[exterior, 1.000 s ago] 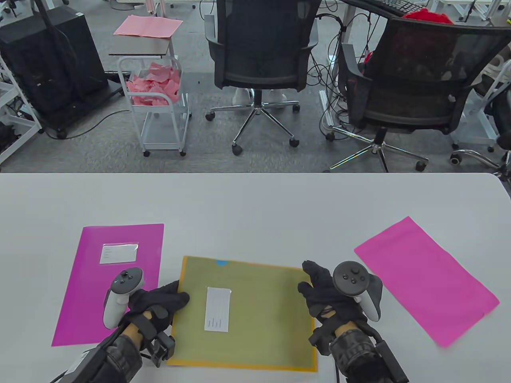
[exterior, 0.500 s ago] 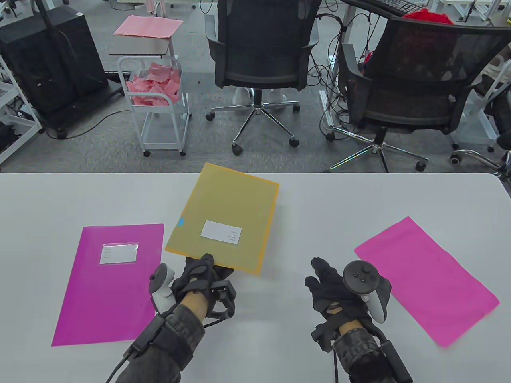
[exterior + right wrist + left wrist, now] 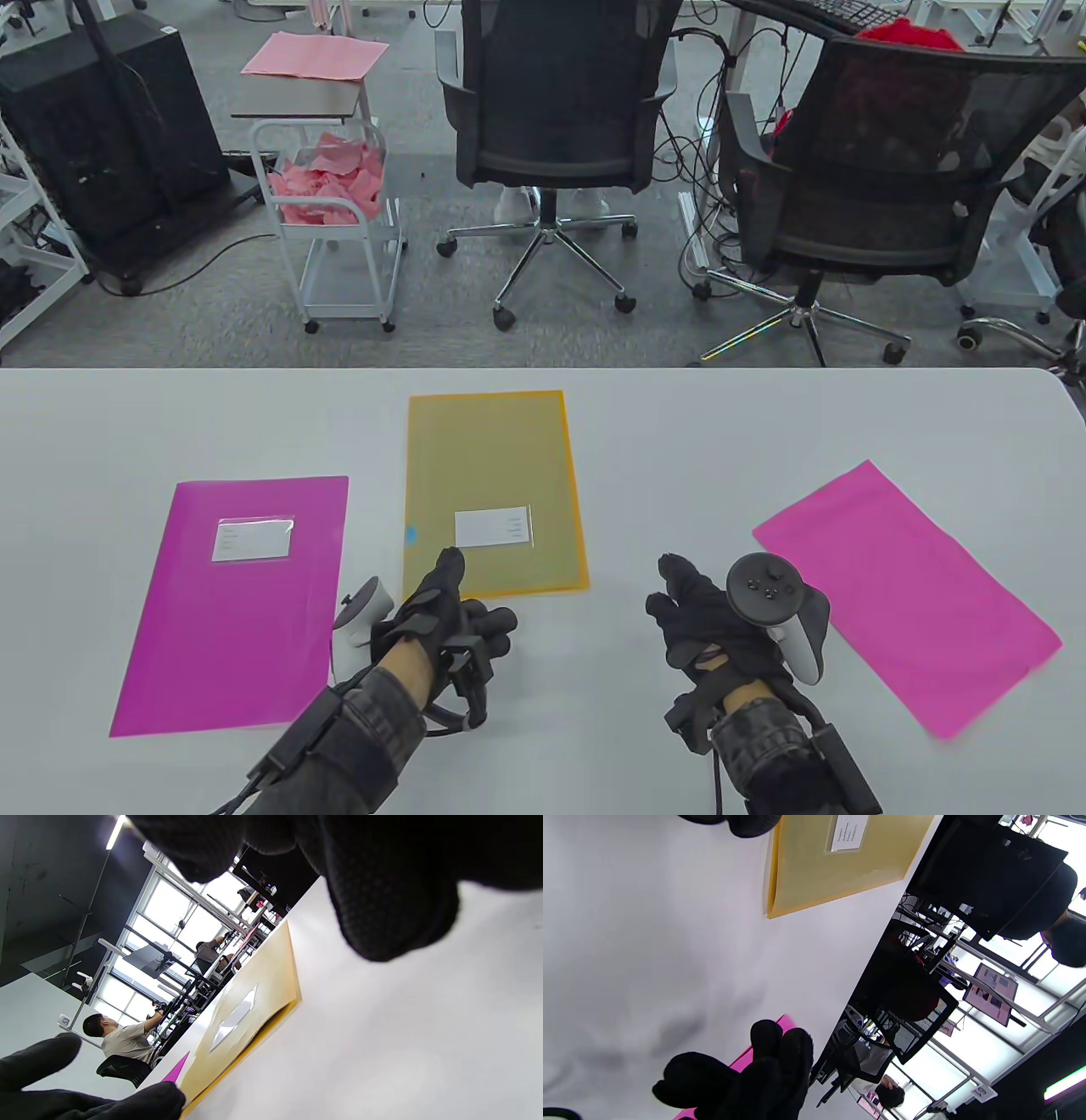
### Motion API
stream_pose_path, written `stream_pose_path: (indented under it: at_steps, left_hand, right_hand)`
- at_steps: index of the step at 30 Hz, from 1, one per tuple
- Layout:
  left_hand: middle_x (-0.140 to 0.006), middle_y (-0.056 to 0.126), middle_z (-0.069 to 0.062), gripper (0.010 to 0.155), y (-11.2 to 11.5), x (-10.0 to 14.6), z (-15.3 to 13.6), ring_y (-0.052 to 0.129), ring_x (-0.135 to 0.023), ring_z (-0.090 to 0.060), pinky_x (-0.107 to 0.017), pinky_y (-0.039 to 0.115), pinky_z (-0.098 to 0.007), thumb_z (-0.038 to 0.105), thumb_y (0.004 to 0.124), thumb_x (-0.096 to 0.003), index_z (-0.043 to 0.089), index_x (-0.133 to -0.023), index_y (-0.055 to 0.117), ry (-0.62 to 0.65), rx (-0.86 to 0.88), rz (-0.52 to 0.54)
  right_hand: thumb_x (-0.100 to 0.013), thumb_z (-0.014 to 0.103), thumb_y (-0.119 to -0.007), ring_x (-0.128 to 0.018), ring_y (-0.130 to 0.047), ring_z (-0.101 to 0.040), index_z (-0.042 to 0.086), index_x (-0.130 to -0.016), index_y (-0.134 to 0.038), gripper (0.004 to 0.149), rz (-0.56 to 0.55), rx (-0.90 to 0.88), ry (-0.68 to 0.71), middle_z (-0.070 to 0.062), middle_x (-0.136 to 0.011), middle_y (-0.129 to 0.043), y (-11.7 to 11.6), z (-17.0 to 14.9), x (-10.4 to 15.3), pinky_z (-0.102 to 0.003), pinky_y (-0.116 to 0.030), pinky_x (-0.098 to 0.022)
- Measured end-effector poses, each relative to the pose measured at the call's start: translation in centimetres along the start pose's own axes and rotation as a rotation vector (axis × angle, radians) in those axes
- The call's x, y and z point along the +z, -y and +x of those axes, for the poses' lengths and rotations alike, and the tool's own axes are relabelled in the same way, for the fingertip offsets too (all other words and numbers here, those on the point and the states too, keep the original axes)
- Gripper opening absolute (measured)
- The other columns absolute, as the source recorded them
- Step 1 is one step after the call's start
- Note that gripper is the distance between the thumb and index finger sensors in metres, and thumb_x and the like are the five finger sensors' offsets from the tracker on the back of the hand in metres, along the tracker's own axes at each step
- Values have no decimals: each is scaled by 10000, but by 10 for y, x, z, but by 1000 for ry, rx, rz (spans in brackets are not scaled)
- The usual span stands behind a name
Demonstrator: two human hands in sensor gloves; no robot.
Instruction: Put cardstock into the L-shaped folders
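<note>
Yellow L-folder [image 3: 492, 494] w/ white label lies flat at surface [image 3: 679, 441] centre, long side running away from the person. Left hand [image 3: 445, 607]: one finger stretched onto the folder's near-left corner, touching it, other fingers curled, nothing gripped. Right hand [image 3: 700, 620] hovers to the right of the folder, apart from it, fingers loosely spread, holding nothing. Magenta folder [image 3: 233, 607] w/ label lies on the left; pink cardstock sheet [image 3: 908, 594] lies angled on the right, near the right hand.
</note>
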State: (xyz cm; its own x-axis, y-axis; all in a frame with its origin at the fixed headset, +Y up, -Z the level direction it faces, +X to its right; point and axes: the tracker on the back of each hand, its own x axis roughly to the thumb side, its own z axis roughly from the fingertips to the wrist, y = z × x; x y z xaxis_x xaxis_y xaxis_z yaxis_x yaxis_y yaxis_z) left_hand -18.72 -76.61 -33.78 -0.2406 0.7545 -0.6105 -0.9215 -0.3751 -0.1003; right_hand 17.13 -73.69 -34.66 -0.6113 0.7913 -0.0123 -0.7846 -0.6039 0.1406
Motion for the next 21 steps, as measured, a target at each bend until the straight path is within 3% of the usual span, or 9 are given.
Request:
stream_pose_path:
  at_steps: [4, 6, 8, 10, 11, 13, 14, 18, 21]
  left_hand:
    - [-1055, 252, -275, 978, -42, 27, 31, 698, -966, -462, -664, 615, -580, 614, 585, -522, 77, -907, -137, 209, -378, 183]
    - [-1053, 316, -277, 982, -69, 40, 47, 731, -927, -499, -629, 620, -613, 577, 666, -491, 103, -943, -66, 331, -688, 376]
    - [-1043, 397, -267, 1010, -93, 50, 54, 773, -893, -509, -588, 663, -620, 596, 726, -437, 108, -973, 23, 329, -1047, 585]
    - [-1068, 348, -257, 1100, -112, 53, 54, 678, -943, -552, -605, 631, -652, 685, 754, -409, 112, -983, 10, 173, -1360, 620]
    - [-1077, 276, -271, 1172, -121, 53, 51, 593, -967, -603, -621, 605, -680, 758, 749, -386, 102, -980, -20, -4, -1482, 619]
    - [-1059, 99, -322, 1278, -135, 49, 43, 313, -987, -684, -653, 473, -765, 858, 746, -348, 99, -978, -67, -289, -1529, 544]
    - [-1041, 51, -337, 1303, -139, 47, 40, 265, -975, -706, -652, 425, -793, 880, 747, -335, 99, -971, -81, -380, -1525, 531]
    - [-1001, 41, -381, 1270, -146, 38, 37, 206, -942, -723, -646, 361, -813, 843, 792, -343, 70, -1018, 44, -491, -1429, 491]
    - [-1008, 144, -400, 1232, -140, 35, 41, 340, -934, -726, -658, 445, -780, 814, 803, -345, 58, -1027, 110, -499, -1482, 516]
  right_hand:
    - [-401, 382, -754, -272, -963, -330, 103, -919, -500, 640, 15, 14, 7, -314, -856, -637, -2, 2, 0, -418, -863, -127]
    - [-401, 383, -754, -278, -962, -334, 102, -919, -500, 641, 21, 17, 4, -316, -856, -637, -3, 2, 0, -421, -863, -131]
    - [-402, 383, -753, -283, -962, -336, 101, -918, -501, 640, 27, 19, -1, -318, -855, -637, -4, 1, -1, -424, -863, -135]
    - [-403, 382, -753, -287, -961, -340, 100, -918, -502, 639, 38, 23, -11, -318, -854, -640, -6, 0, -1, -428, -862, -139]
    - [-403, 382, -752, -290, -960, -342, 99, -918, -502, 639, 44, 24, -15, -318, -854, -640, -6, 0, -2, -429, -861, -141]
    - [-404, 382, -752, -292, -959, -345, 98, -917, -505, 636, 52, 25, -24, -321, -851, -643, -7, -2, -3, -433, -860, -144]
    - [-405, 382, -751, -294, -959, -347, 98, -917, -505, 636, 59, 26, -30, -320, -851, -645, -8, -2, -3, -434, -860, -145]
    - [-407, 381, -750, -301, -957, -351, 98, -917, -504, 634, 72, 26, -45, -322, -851, -643, -9, -5, -3, -438, -858, -151]
    - [-407, 381, -750, -302, -956, -351, 97, -917, -506, 632, 72, 25, -50, -322, -850, -645, -9, -5, -2, -439, -858, -151]
